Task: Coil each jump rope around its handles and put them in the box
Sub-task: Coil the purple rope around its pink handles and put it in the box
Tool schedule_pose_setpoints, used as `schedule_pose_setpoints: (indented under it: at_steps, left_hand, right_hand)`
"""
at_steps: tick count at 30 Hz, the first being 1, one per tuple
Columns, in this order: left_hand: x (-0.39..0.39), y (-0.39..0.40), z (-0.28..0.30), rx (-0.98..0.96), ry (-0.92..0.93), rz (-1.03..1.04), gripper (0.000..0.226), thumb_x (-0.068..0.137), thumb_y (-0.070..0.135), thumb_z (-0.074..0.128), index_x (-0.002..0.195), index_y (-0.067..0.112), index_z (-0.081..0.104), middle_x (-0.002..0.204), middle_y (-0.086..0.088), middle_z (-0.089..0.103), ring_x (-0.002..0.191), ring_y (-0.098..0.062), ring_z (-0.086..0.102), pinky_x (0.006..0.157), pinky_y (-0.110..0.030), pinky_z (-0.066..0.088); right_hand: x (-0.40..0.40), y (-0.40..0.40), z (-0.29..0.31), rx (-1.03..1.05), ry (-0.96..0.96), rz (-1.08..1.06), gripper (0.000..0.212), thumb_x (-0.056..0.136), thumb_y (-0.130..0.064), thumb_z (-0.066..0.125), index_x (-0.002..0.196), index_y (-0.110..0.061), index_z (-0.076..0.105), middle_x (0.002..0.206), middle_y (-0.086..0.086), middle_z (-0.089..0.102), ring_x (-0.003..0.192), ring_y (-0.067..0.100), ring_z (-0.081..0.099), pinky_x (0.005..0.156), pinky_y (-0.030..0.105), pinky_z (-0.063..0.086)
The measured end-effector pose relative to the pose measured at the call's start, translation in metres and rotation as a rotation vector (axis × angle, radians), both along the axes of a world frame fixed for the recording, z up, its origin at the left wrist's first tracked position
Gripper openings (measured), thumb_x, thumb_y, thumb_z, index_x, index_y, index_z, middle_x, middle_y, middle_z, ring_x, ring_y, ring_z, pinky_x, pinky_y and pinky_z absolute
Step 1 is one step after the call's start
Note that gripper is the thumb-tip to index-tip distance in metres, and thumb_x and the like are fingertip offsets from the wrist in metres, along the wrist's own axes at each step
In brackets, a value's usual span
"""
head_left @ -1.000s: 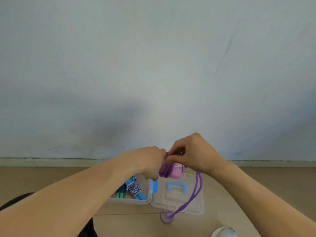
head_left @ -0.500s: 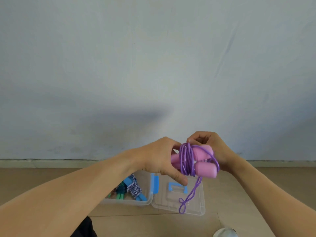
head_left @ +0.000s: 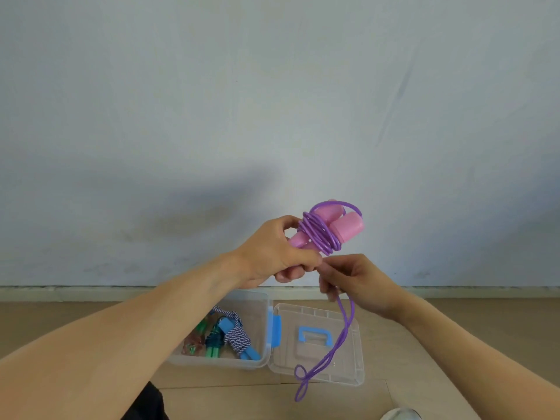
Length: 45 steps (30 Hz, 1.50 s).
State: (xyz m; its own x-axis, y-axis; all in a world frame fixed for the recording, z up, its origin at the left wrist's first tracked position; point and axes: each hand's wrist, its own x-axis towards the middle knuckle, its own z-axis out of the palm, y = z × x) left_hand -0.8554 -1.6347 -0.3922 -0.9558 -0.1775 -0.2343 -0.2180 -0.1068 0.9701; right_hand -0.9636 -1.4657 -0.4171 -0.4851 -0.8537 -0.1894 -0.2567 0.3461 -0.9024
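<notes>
Right hand (head_left: 357, 281) dropped below pink handles (head_left: 330, 230), now pinching purple rope (head_left: 321, 234) tail; left hand (head_left: 272, 256) grips handles. Clear box (head_left: 221, 363) open on wood floor (head_left: 454, 328), pale wall (head_left: 272, 101) behind.

We see a glossy purple cord (head_left: 321, 236) on matt pink handles (head_left: 348, 227); at six o'clock, a clear plastic box (head_left: 257, 301) on wood-look floor (head_left: 454, 328).

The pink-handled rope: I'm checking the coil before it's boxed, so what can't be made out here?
- pink handles, head view: near ends covered by left hand.
- purple cord: pinch point hidden inside right hand.
- clear box: contents partly behind left forearm.
</notes>
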Motion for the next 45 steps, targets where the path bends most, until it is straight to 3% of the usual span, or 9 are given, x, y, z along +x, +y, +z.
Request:
schedule_pose_setpoints:
  at_steps: [11,14,18,21,25,31,35,41,45]
  left_hand:
    - [-0.01,-0.014,-0.012,-0.337,-0.084,0.103,0.035,0.079,0.005,0.074,0.107,0.01,0.053,0.072,-0.011,0.066,0.047,-0.018,0.051,0.043,-0.025,0.039]
    - [-0.013,-0.018,-0.017,-0.615,-0.078,0.127,0.04,0.081,0.018,0.075,0.111,0.016,0.048,0.085,-0.002,0.063,0.059,-0.014,0.059,0.053,-0.025,0.046]
    - [-0.013,-0.02,-0.028,-0.947,-0.172,0.104,0.037,0.087,0.014,0.064,0.115,0.006,0.041,0.082,-0.001,0.053,0.064,-0.011,0.051,0.049,-0.023,0.035]
    - [-0.01,-0.015,-0.041,-1.161,-0.269,-0.009,0.044,0.089,0.006,0.057,0.127,0.001,0.034,0.078,-0.002,0.052,0.063,-0.014,0.051,0.052,-0.026,0.038]
    - [-0.002,-0.001,-0.043,-1.324,-0.353,-0.387,0.054,0.085,0.017,0.068,0.129,0.006,0.039,0.107,-0.011,0.062,0.092,-0.027,0.063,0.069,-0.034,0.048]
    - [0.01,0.017,-0.029,-1.097,-0.223,-0.834,0.08,0.065,0.059,0.082,0.129,0.027,0.047,0.103,0.007,0.062,0.094,-0.018,0.061,0.089,-0.036,0.052]
    - [0.012,0.018,-0.02,-0.847,-0.197,-0.774,0.047,0.066,0.065,0.078,0.096,0.04,0.053,0.088,0.015,0.059,0.079,-0.004,0.056,0.077,-0.025,0.045]
    - [0.007,0.009,-0.011,-0.469,-0.091,-0.694,0.051,0.087,0.068,0.052,0.083,0.019,0.064,0.063,-0.007,0.06,0.052,-0.022,0.049,0.06,-0.039,0.045]
    - [0.006,0.014,-0.016,-0.403,-0.112,-0.652,0.047,0.095,0.051,0.048,0.089,0.006,0.062,0.061,-0.011,0.056,0.047,-0.024,0.04,0.052,-0.032,0.036]
  right_hand:
    - [0.011,-0.009,0.023,0.19,-0.027,-0.099,0.047,0.106,-0.037,0.034,0.083,-0.006,0.061,0.05,0.002,0.049,0.044,0.017,0.041,0.052,0.028,0.046]
    - [0.017,-0.009,0.031,0.215,-0.131,-0.046,0.037,0.104,-0.034,0.044,0.087,-0.006,0.061,0.055,0.003,0.056,0.044,0.015,0.041,0.055,0.03,0.046]
    - [0.024,-0.005,0.038,0.337,0.018,0.083,0.03,0.101,-0.032,0.05,0.085,-0.008,0.06,0.069,0.004,0.072,0.054,0.015,0.061,0.063,0.024,0.051]
    - [0.026,-0.004,0.038,0.357,0.278,0.085,0.035,0.101,-0.038,0.048,0.081,-0.015,0.066,0.073,-0.002,0.073,0.066,0.01,0.068,0.068,0.019,0.049]
    - [0.027,-0.002,0.037,0.39,0.379,0.118,0.036,0.101,-0.038,0.046,0.075,-0.024,0.066,0.065,-0.005,0.069,0.061,0.005,0.065,0.061,0.014,0.045]
    - [0.021,-0.001,0.029,0.206,0.455,0.085,0.014,0.08,-0.04,0.076,0.08,-0.027,0.078,0.082,-0.006,0.065,0.066,-0.001,0.053,0.063,0.016,0.04]
    - [0.007,0.005,0.027,0.098,0.33,-0.033,0.027,0.059,-0.052,0.083,0.069,-0.028,0.077,0.072,-0.008,0.067,0.059,0.0,0.051,0.059,0.019,0.042]
    - [-0.004,0.01,0.018,0.011,0.161,-0.068,0.044,0.06,-0.062,0.079,0.071,-0.02,0.075,0.073,0.022,0.067,0.062,0.017,0.051,0.061,0.034,0.042]
    - [-0.008,0.013,0.018,-0.029,0.168,-0.093,0.046,0.06,-0.064,0.078,0.072,-0.02,0.074,0.074,0.022,0.068,0.063,0.018,0.052,0.06,0.036,0.043]
